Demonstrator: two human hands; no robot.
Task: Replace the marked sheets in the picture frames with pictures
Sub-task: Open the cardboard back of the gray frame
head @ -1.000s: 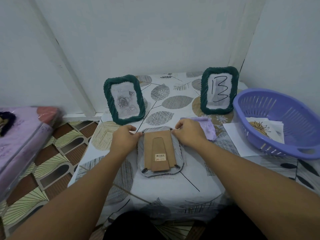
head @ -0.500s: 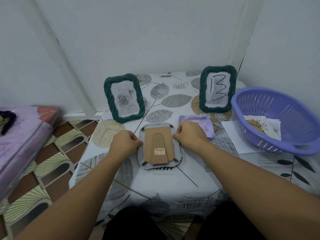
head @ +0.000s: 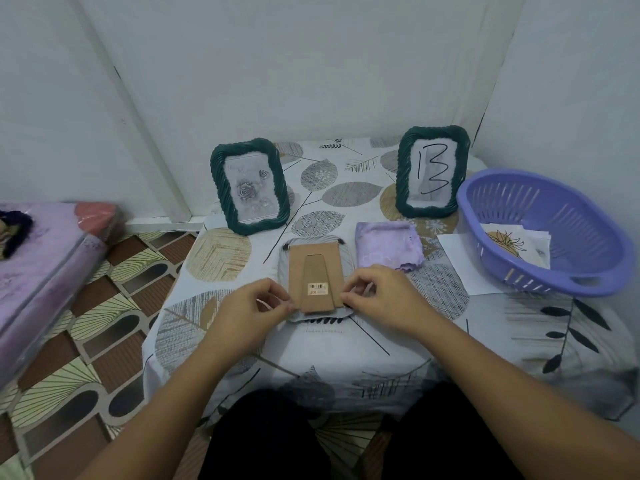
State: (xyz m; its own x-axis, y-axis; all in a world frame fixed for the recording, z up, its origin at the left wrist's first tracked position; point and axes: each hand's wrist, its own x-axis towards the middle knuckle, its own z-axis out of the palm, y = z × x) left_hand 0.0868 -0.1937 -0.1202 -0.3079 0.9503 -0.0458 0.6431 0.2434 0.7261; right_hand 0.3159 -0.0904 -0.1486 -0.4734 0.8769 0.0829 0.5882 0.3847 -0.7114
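frame [head: 317, 277] lies face down mid-table, cardboard back up, so clips can be reached. left hand [head: 247, 311] pinches at lower left corner clip, right hand [head: 377, 299] pinches at lower right one. marked "13" frame [head: 433, 171] stands upright behind, pictures wait in basket [head: 540, 233]. earlier, hands worked top corners; now both are down at bottom corners.

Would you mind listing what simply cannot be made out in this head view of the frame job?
- Face-down grey frame: its front and contents, against the table.
- Lower tabs of its brown cardboard backing: covered by the left hand and right hand.
- Barcode sticker: text too small.
- Papers in the purple plastic basket: partly hidden by its wall.
- Dark object on the purple bedding: cut off by the left edge.
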